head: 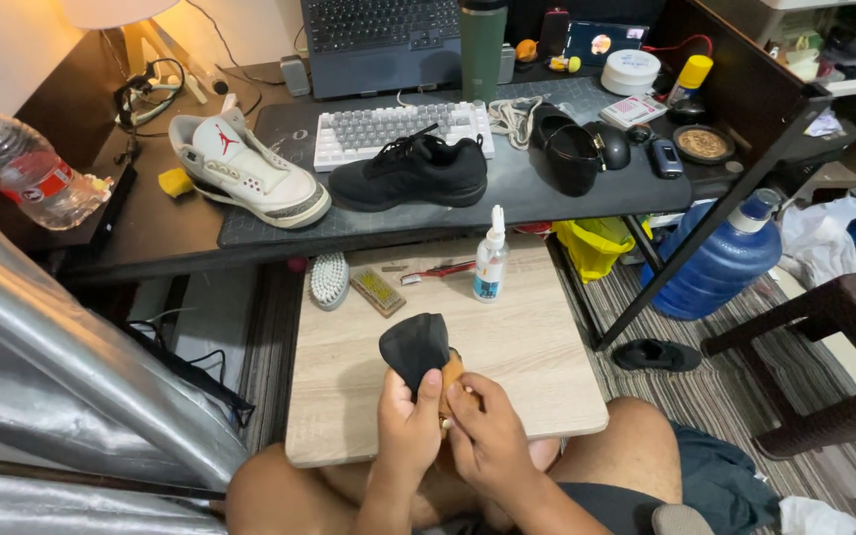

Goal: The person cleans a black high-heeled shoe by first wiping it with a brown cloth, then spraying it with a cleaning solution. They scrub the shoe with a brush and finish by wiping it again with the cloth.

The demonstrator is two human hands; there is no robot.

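Observation:
My left hand [407, 424] grips a black shoe insole [415, 347] by its lower end, and the insole stands upright over a small wooden board [527, 337] on my lap. My right hand [487, 436] is closed around a small wooden-handled brush [451, 378], pressed against the insole's right side. Only a bit of the brush shows between my fingers. On the board's far edge lie a white brush [329, 278], a yellow-bristled brush [377, 291], a red-handled toothbrush [438, 270] and a white squeeze bottle [490, 260].
On the dark desk [180, 238] above sit a white sneaker [246, 167], a black sneaker [411, 173], a second black shoe [569, 149], a keyboard [393, 127], a laptop and a green flask. A blue water jug [720, 263] and a brown wicker chair [834, 367] stand at right.

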